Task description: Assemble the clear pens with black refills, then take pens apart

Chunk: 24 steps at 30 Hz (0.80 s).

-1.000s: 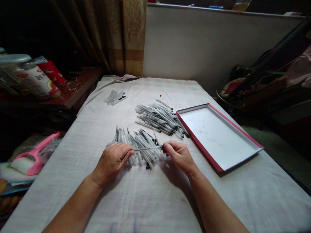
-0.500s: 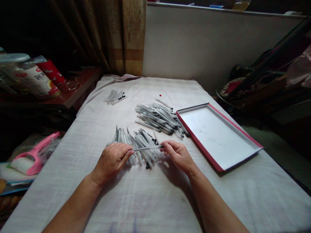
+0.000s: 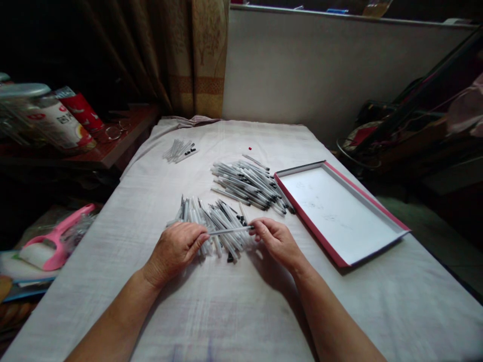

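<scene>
A slim pen [image 3: 229, 231] with a clear barrel and a dark tip stretches level between my two hands. My left hand [image 3: 178, 247] is closed round its left end, thumb on top. At the right, dark end, the fingertips of my right hand [image 3: 274, 241] pinch it. Just beyond and beneath lies a loose pile of clear pen barrels, dark refills and small black caps [image 3: 222, 221], partly covered by my left hand. Farther back, a bigger heap of pens with black ends [image 3: 247, 183] rests against the box lid.
A shallow pink-edged box lid [image 3: 347, 216] with a white inside lies at the right. Some clear barrels and black caps [image 3: 179, 151] sit at the back left, and a tiny red piece [image 3: 249, 149] near the back. Jars [image 3: 56, 120] stand on a side table at left.
Both hands keep the same hold on the pen, with almost no movement. The whole view has shifted very slightly.
</scene>
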Each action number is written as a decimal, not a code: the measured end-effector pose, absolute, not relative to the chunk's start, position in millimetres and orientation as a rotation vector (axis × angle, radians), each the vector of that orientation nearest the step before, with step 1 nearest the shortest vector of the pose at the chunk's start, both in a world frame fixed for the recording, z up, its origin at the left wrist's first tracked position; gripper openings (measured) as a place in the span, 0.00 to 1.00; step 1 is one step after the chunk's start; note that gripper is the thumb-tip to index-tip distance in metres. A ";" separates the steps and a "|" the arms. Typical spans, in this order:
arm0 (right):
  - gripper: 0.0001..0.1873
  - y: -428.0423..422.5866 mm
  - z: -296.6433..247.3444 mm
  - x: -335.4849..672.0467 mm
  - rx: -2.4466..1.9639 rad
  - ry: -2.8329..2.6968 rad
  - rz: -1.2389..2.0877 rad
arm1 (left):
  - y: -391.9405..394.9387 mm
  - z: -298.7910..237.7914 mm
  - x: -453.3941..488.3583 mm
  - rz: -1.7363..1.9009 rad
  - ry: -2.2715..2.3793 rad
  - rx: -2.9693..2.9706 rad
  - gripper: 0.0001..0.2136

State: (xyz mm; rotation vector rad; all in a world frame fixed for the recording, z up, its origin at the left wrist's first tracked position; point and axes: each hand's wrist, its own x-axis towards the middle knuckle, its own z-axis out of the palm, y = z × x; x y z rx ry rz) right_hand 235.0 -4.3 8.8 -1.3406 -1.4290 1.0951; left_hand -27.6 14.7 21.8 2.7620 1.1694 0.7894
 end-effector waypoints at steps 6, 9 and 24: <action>0.15 -4.2 11.8 237.6 -1.346 -1.531 1.043 | 15.7 22.3 -25.6 0.790 1.162 2.771 0.18; 0.10 -3.7 10.6 239.0 -1.291 -1.521 1.040 | 16.2 21.9 -25.8 0.772 1.179 2.768 0.18; 0.11 -3.9 14.0 237.6 -1.328 -1.500 1.108 | 17.1 20.9 -28.1 0.771 1.168 2.775 0.18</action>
